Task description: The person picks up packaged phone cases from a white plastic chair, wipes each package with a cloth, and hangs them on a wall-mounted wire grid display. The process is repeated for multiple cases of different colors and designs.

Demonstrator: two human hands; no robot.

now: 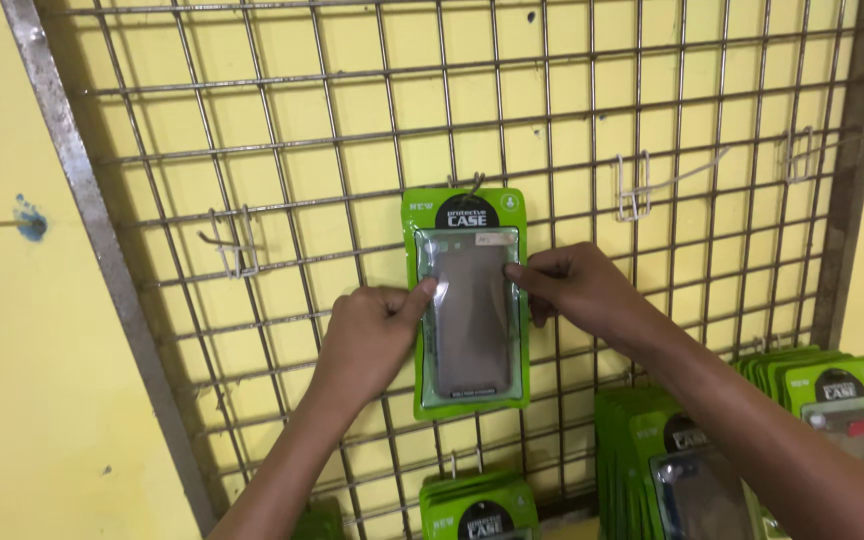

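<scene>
Yellow wall (12, 350) behind a grey wire grid rack (282, 120) (blue smudge at left (30, 222)).

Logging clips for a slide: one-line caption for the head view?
Both hands, left hand and right hand, hold a green phone-case package hanging on a wire grid.

Head camera faces the wire grid (552, 120) closely.

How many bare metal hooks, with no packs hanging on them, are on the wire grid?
3: one hook left of the held green phone-case pack, one hook upper right of it, one hook by the right frame. Others may be hidden behind packs.
</scene>
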